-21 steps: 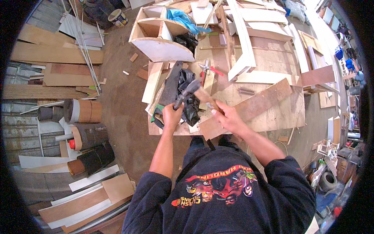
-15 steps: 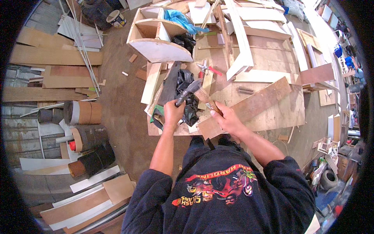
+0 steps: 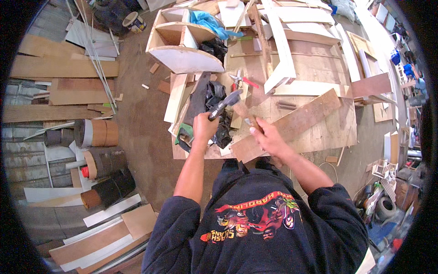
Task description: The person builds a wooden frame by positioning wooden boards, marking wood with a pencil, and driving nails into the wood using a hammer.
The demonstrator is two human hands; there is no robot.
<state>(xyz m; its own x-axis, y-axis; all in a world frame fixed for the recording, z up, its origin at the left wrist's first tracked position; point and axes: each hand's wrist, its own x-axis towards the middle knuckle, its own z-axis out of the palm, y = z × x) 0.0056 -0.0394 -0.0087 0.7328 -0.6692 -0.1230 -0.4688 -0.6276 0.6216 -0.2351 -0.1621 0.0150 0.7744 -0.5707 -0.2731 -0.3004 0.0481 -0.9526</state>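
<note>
- Left hand (image 3: 204, 127): fist closed round the black grip of a dark-headed hammer (image 3: 221, 108), head slanting up toward the right hand.
- Right hand (image 3: 269, 137): fingers curled round a wood-coloured piece (image 3: 242, 109); it's blurred, can't tell its exact kind.
- Both are held over the near-left part of the plywood surface (image 3: 328, 130). Hammer head is right beside the piece's far end; can't tell if touching.
- Brown board (image 3: 296, 123) lies slantwise below the right hand, one end at the near edge, the other toward the right edge.
- Black plastic (image 3: 213, 95) and a green-handled tool (image 3: 185, 131) lie along the left edge; red-handled tool (image 3: 250, 82) farther in.
- Risk: a glancing hit could catch right-hand fingers, since the piece looks hand-held only.
- Risk: loose grip could let the piece twist or fly.
- Risk: dropped hammer could snag in the plastic or knock the board's near-edge end.
</note>
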